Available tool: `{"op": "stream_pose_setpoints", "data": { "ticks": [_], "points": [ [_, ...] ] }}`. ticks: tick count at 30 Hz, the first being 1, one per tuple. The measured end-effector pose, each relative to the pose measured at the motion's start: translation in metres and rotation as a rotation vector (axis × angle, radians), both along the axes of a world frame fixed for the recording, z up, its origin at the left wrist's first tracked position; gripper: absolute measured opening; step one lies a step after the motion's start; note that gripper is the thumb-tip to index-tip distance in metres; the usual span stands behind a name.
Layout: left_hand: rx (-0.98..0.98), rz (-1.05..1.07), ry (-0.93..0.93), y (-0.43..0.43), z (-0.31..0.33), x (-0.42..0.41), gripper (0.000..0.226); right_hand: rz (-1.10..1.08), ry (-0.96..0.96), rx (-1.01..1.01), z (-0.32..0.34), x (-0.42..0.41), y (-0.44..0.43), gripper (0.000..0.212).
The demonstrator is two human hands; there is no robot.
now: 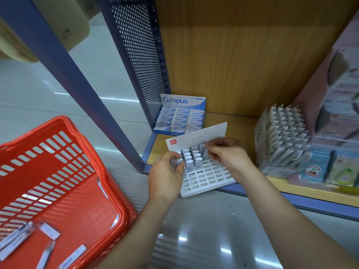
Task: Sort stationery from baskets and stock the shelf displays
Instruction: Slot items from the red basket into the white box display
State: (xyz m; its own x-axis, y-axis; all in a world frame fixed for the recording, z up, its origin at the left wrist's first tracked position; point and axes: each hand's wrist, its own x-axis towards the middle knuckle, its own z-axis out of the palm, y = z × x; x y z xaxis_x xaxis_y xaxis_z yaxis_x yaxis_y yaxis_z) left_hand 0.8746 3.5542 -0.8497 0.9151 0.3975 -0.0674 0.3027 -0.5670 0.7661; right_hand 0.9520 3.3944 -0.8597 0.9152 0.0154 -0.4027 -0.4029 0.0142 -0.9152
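Note:
A white slotted display box (206, 177) sits at the front edge of the wooden shelf (239, 125), its back rows filled with upright clear lead tubes (191, 160). My left hand (167, 175) holds a few clear tubes at the box's left side. At the right end of the filled rows, my right hand (225, 152) pinches one tube over the box. A red basket (68, 191) at the left holds several more loose tubes (48, 232) on its bottom.
A blue Campus eraser box (180, 117) stands behind the display box by the perforated blue shelf side (139, 55). A white pen display (283, 140) and pastel packets (330, 167) fill the shelf's right part. Grey tiled floor lies below.

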Motion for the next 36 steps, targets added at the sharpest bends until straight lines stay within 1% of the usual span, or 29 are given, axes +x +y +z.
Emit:
{"op": "stream_pose_setpoints", "data": {
  "ticks": [3,7,9,11,14,16,18,21,24,27,29,31,33,34,35,36],
  "points": [
    [-0.024,-0.017,-0.038,-0.003,0.002,0.001,0.010,-0.008,0.082,0.108,-0.004,0.002,0.003,0.008],
    [-0.030,-0.068,-0.014,-0.005,0.003,0.004,0.011,0.012,0.142,0.119,-0.008,0.001,0.005,0.013],
    [-0.070,-0.078,-0.017,-0.008,0.007,0.004,0.013,0.002,0.180,0.157,-0.009,0.001,0.006,0.015],
    [-0.183,-0.055,-0.027,-0.011,0.011,0.004,0.013,-0.017,0.234,0.199,-0.009,0.002,0.008,0.017],
    [-0.499,0.018,0.030,-0.018,0.019,0.002,0.008,-0.033,0.316,0.236,-0.006,0.002,0.013,0.021],
    [-0.699,0.045,0.076,-0.021,0.023,0.000,0.009,-0.047,0.355,0.238,-0.003,0.001,0.013,0.018],
    [-0.790,0.047,0.095,-0.022,0.027,0.000,0.011,-0.058,0.369,0.255,0.000,0.002,0.013,0.013],
    [-0.767,0.038,0.114,-0.023,0.027,-0.003,0.012,-0.034,0.357,0.273,0.000,0.001,0.015,0.014],
    [-0.714,0.019,0.128,-0.026,0.027,-0.008,0.013,0.033,0.295,0.179,-0.003,-0.004,0.016,0.013],
    [-0.735,0.023,0.123,-0.026,0.030,-0.008,0.013,0.048,0.282,0.105,-0.002,-0.003,0.016,0.015],
    [-0.811,0.051,0.118,-0.026,0.033,-0.006,0.013,0.031,0.256,0.106,0.000,-0.002,0.016,0.018],
    [-0.965,0.097,0.103,-0.028,0.037,-0.003,0.013,-0.009,0.206,0.106,0.007,-0.004,0.014,0.026],
    [-1.083,0.137,0.066,-0.030,0.040,-0.002,0.010,-0.074,0.156,0.037,0.022,-0.013,0.008,0.033],
    [-1.123,0.146,0.045,-0.031,0.040,-0.002,0.010,-0.072,0.137,0.005,0.030,-0.021,0.003,0.032],
    [-1.164,0.147,0.022,-0.032,0.040,-0.002,0.010,-0.018,0.130,-0.005,0.039,-0.030,-0.002,0.031],
    [-1.205,0.143,0.002,-0.033,0.040,-0.002,0.010,0.081,0.139,0.015,0.046,-0.040,-0.005,0.030]
  ]
}}
